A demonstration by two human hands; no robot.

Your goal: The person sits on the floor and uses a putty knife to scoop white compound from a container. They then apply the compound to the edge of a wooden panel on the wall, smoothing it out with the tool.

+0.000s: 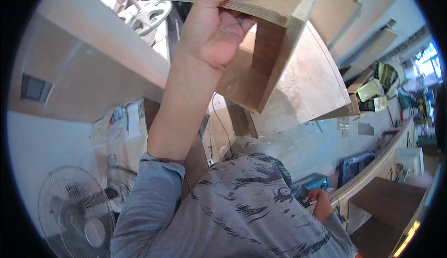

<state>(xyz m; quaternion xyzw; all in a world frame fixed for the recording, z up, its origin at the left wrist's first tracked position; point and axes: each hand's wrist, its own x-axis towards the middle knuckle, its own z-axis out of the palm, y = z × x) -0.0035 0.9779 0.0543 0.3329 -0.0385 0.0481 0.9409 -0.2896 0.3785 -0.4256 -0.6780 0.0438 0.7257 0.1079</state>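
Note:
My left hand (221, 32) reaches up and grips the edge of a plywood box frame (272, 67). The thumb lies on the upper panel and the fingers curl beneath it. The frame is tilted, with its open side facing me, over a broad wooden board (302, 88). My right hand (317, 196) is low at my right side, partly hidden by my body, its fingers closed around something dark and too small to make out. Close behind that hand is a teal case-like thing (316, 181).
A standing fan (77, 213) is at the lower left, beside a carton (107, 139) with papers on it. On the right runs a long wooden panel (365, 176) near a dark blue bin-like object (355, 167). Cans and containers (372, 92) clutter the far right.

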